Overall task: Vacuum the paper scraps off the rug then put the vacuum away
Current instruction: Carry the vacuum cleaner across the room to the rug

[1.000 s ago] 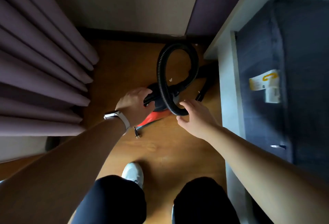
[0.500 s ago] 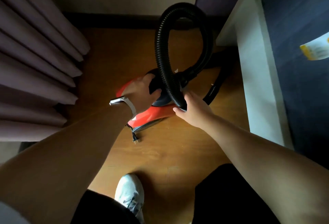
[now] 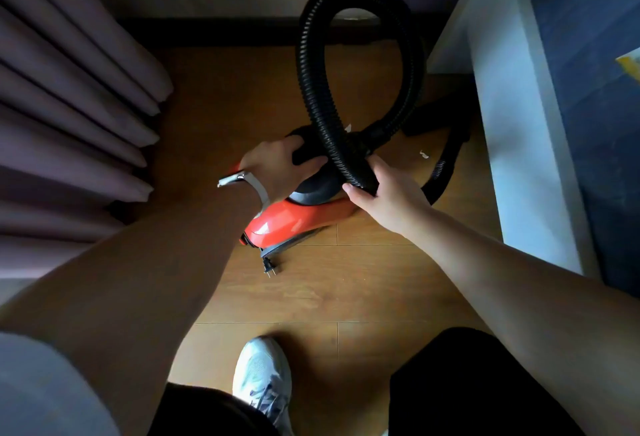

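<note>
A red and black vacuum [image 3: 294, 224] stands on the wooden floor between the curtain and a white frame. My left hand [image 3: 277, 167] grips the black handle on top of its body. A black ribbed hose [image 3: 311, 71] rises from the body in a tall loop. My right hand [image 3: 384, 193] grips the lower end of that hose loop just right of the body. The power plug [image 3: 268, 267] lies on the floor at the vacuum's near end. A small white paper scrap [image 3: 424, 155] lies on the floor to the right of the hose.
Purple curtain folds [image 3: 69, 106] hang along the left. A white bed frame [image 3: 512, 123] with a dark blue mattress [image 3: 595, 89] runs down the right. A dark skirting board [image 3: 214, 33] and wall close the far side. My white shoe [image 3: 263, 380] stands near the bottom.
The view has closed in on the vacuum. My right hand went from touching the hose to gripping it, and the hose loop now stands taller. My left hand stays on the handle.
</note>
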Demonstrator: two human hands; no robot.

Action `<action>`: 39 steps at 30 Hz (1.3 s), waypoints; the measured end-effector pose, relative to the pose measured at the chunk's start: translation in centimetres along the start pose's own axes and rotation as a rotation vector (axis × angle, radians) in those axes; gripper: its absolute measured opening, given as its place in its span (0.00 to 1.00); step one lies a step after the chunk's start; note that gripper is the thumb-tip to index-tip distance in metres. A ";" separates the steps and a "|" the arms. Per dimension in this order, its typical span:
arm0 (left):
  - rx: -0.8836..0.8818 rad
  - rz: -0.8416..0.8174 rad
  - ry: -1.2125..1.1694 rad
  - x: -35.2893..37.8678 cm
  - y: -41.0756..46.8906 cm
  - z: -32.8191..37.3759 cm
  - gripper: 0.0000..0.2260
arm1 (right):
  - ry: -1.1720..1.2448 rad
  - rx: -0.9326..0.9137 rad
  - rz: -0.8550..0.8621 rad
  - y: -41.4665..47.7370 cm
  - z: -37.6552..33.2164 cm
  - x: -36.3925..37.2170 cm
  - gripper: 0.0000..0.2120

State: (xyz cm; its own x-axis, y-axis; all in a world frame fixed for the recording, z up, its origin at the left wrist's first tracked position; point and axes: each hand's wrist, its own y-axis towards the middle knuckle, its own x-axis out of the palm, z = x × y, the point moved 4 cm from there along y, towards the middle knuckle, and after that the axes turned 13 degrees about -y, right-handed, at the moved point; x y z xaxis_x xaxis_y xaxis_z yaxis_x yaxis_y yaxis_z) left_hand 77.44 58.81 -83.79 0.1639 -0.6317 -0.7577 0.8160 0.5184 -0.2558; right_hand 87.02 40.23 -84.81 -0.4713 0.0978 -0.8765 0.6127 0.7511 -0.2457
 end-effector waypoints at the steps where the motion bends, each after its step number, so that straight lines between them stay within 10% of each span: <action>1: -0.001 0.009 0.007 0.0 -0.4 0.0 0.19 | 0.000 -0.011 0.009 0.0 -0.5 -0.6 0.20; 22: -0.073 0.055 0.096 -25.5 -16.9 17.0 0.23 | 0.248 0.057 0.159 -12.6 -18.6 -27.1 0.10; 39: 0.259 0.091 0.130 -44.8 -33.8 41.6 0.24 | 0.322 0.132 0.295 -31.4 -26.6 -54.6 0.11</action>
State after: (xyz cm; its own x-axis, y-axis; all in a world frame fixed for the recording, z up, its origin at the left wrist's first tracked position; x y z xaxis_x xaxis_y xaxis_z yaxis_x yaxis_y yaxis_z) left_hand 65.59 45.58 -16.25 0.1841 -0.5012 -0.8455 0.9180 0.3952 -0.0343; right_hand 76.61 28.66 -18.18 -0.4249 0.5089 -0.7486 0.8162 0.5730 -0.0737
